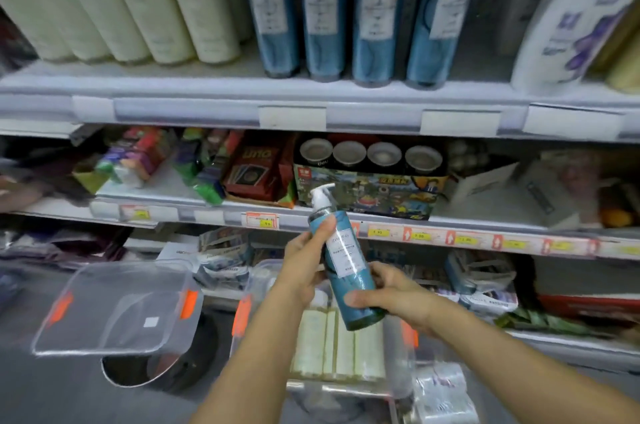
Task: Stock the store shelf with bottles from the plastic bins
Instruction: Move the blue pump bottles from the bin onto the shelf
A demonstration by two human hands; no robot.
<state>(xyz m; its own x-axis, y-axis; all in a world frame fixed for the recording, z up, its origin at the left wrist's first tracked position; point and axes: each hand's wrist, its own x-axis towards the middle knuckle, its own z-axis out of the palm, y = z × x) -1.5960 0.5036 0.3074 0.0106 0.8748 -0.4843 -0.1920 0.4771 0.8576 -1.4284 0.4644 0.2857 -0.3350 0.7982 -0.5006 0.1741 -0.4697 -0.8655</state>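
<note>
Head view: left hand (304,252) and right hand (391,297) each have a tight grip on the blue bottle (348,262).

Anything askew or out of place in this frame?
Yes. The clear bin at left sits tilted, apparently perched on a dark round tub. Packets on the middle shelf lie jumbled. Held blue bottle looks intact; no spills.

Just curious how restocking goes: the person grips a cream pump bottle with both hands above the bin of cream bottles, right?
Not cream: the head view shows the pump bottle is blue. The left hand and right hand both grip it above the bin of cream bottles.
</note>
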